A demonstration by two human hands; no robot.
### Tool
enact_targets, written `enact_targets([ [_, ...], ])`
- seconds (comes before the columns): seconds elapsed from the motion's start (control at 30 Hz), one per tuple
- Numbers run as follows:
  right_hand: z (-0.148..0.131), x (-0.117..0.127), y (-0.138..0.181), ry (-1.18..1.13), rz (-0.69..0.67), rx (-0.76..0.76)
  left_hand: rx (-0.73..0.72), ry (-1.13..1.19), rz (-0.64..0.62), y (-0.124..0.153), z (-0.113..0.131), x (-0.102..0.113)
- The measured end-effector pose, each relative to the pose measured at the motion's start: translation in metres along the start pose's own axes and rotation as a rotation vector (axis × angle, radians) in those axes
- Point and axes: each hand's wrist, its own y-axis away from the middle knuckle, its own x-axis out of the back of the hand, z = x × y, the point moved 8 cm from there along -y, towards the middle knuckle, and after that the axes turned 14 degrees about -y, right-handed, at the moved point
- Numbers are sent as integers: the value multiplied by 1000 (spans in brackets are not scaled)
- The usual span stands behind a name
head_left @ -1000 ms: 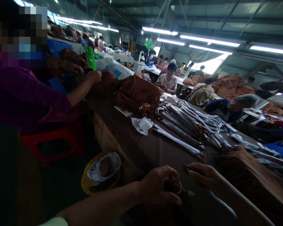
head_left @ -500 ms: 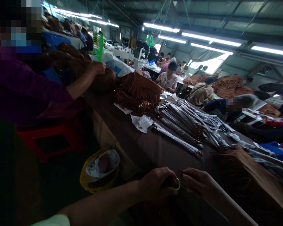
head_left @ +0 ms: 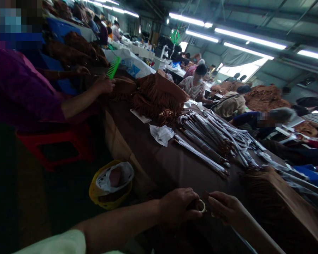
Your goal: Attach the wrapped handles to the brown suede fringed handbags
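Note:
My left hand [head_left: 178, 208] is closed around a dark brown piece with a small metal ring [head_left: 201, 206] at the near edge of the brown table [head_left: 164, 162]. My right hand [head_left: 225, 210] meets it from the right, fingers pinched at the same ring. What my right fingers grip is too dark to name. A brown fringed bag [head_left: 278, 197] lies just right of my hands.
A pile of wrapped straps [head_left: 214, 141] and white paper [head_left: 163, 134] lie mid-table, with brown fringed bags [head_left: 159, 97] beyond. A person in a purple sleeve [head_left: 23, 91] at left holds a green comb [head_left: 113, 67]. A yellow bucket [head_left: 111, 185] and red stool [head_left: 55, 144] stand below. Other workers sit further back.
My two hands have come together at the metal ring. The person at left has lowered the green comb onto a bag. The view has shifted slightly.

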Motion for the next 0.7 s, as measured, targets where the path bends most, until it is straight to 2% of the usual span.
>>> enact_targets([
  [0.33, 3, -3, -6, -36, -7, -38, -48, 27, 121, 5, -3, -10],
  [0.5, 3, 3, -14, 53, 10, -57, -77, 56, 143, 8, -2, -18],
  [0.7, 4, -10, -21, 68, -107, -119, -73, 20, 167, 9, -4, -19],
])
